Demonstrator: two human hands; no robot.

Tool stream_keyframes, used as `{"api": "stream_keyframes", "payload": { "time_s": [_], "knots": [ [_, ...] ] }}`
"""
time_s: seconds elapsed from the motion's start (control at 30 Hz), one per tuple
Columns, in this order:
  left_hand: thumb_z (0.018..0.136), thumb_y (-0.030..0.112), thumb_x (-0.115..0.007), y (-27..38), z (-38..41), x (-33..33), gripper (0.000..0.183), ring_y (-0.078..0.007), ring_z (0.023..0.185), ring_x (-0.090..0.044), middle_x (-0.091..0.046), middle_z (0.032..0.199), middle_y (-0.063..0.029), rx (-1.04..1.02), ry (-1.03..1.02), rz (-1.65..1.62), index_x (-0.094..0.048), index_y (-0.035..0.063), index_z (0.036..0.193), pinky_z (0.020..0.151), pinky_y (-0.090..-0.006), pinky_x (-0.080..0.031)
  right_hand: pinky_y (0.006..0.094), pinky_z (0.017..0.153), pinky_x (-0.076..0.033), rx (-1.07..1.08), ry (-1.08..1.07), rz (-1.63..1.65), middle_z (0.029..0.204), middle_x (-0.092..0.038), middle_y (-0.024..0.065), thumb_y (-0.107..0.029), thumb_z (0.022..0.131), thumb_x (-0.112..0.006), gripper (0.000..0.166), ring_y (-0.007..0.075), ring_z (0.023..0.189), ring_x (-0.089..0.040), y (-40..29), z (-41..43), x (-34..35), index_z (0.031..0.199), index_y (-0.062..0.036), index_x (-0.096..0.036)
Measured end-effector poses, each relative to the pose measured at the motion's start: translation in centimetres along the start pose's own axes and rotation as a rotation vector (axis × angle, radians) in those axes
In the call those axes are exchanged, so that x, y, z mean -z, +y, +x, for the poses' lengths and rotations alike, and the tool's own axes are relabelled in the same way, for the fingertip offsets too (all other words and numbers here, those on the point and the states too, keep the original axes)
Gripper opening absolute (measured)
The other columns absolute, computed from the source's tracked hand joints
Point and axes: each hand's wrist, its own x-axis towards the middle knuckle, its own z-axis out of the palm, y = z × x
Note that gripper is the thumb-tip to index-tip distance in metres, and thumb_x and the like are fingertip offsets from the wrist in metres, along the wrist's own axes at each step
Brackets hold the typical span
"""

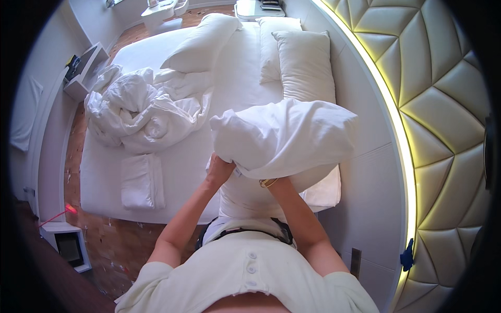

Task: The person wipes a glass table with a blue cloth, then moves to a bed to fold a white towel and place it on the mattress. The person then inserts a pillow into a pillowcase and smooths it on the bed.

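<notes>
A white pillowcase (285,137) is bunched over the upper part of a pillow (246,199) directly before me. The lower part of that pillow shows bare against my waist. My left hand (221,169) grips the pillowcase's open edge at its left corner, where a small tag shows. My right forearm (293,207), with a gold-coloured bracelet (269,182) at the wrist, reaches under the cloth. The fabric hides my right hand, so its grip cannot be seen.
The bed (184,172) bears a rumpled white duvet (137,105), folded white linen (141,182) and several pillows (307,64). More folded cloth (323,189) lies at the near right corner. A padded headboard wall (442,117) with a light strip rises at right. Wooden floor (117,242) shows at left.
</notes>
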Motion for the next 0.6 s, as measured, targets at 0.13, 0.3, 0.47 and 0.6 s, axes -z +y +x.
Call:
{"api": "stream_keyframes", "payload": {
  "time_s": [0.13, 0.3, 0.47, 0.6],
  "knots": [
    [0.071, 0.002, -0.058, -0.4, 0.3, -1.5, 0.024, -0.0246, 0.082, -0.059, -0.062, 0.085, -0.0125, 0.183, 0.254, -0.149, -0.057, -0.0044, 0.094, 0.074, -0.0282, -0.044, 0.0426, 0.1, -0.025, -0.024, 0.066, -0.175, 0.124, -0.04, 0.0191, -0.034, 0.077, -0.055, 0.05, 0.0321, 0.118, -0.034, 1.2, -1.9, 1.2, 0.117, -0.0047, -0.046],
    [0.075, 0.001, -0.054, 0.7, -0.5, -0.2, 0.022, -0.015, 0.084, -0.055, -0.062, 0.09, -0.0088, 0.165, 0.446, -0.294, -0.056, -0.0047, 0.096, 0.075, -0.0273, -0.043, 0.0396, 0.085, -0.037, -0.605, 0.38, -0.283, 0.117, -0.045, 0.0216, -0.029, 0.079, -0.055, 0.047, 0.0347, 0.103, -0.044, 9.8, -3.6, 10.5, 0.113, 0.0018, -0.046],
    [0.076, 0.009, -0.058, 0.1, -1.4, 0.7, 0.031, -0.0164, 0.09, -0.053, -0.057, 0.1, -0.0107, 0.277, 0.423, -0.319, -0.052, -0.0034, 0.104, 0.079, -0.0289, -0.041, 0.0333, 0.083, -0.037, -0.878, 0.73, -0.082, 0.104, -0.047, 0.016, -0.02, 0.079, -0.057, 0.039, 0.0264, 0.097, -0.047, 7.6, -3.6, 10.5, 0.107, 0.0034, -0.042],
    [0.077, 0.011, -0.058, -1.8, -1.4, 0.5, 0.034, -0.0162, 0.092, -0.052, -0.056, 0.101, -0.0104, 0.317, 0.437, -0.287, -0.05, -0.0032, 0.106, 0.081, -0.0286, -0.04, 0.0309, 0.083, -0.037, -0.943, 0.81, 0.1, 0.098, -0.043, 0.0123, -0.016, 0.077, -0.061, 0.037, 0.0237, 0.094, -0.046, 8.4, -2.9, 10.7, 0.102, 0.0025, -0.04]
  ]
}}
